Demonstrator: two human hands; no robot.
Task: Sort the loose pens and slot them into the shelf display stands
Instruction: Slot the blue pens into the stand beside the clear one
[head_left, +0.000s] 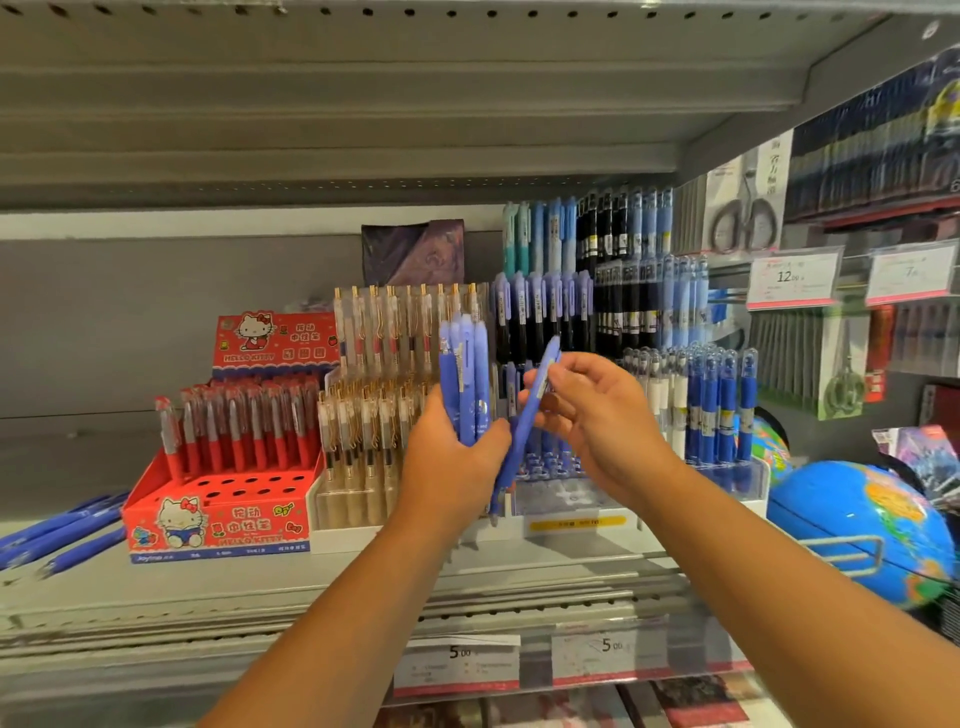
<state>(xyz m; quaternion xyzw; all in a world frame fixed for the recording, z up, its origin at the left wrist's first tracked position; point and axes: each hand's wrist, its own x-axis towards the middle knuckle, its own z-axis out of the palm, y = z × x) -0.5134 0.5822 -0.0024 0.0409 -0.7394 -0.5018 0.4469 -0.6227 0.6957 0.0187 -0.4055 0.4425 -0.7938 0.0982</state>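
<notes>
The work surface is a grey metal retail shelf (363, 577) carrying several pen display stands side by side: a red cartoon-printed box (218, 512) with open holes in its front rows, a clear stand of gold-clipped pens (384, 332), and a tiered stand of blue-violet pens (543, 306) directly behind the hands. The left hand (452, 467) is closed around a bundle of blue pens (465, 374), held upright with clicker ends up, probably so that they match the orientation of the stocked rows and can be drawn off one at a time. The right hand (597, 415) pinches a single blue pen (521, 441) between thumb and fingertips near its upper end; this pen is tilted, its lower tip pointing down toward the front of the tiered stand, which suggests that it is being separated from the bundle for insertion there. More loose blue pens (57, 535) lie flat at the left end of the shelf, well apart from any stand and not yet sorted. A blue globe (857, 525) rests at the right.
</notes>
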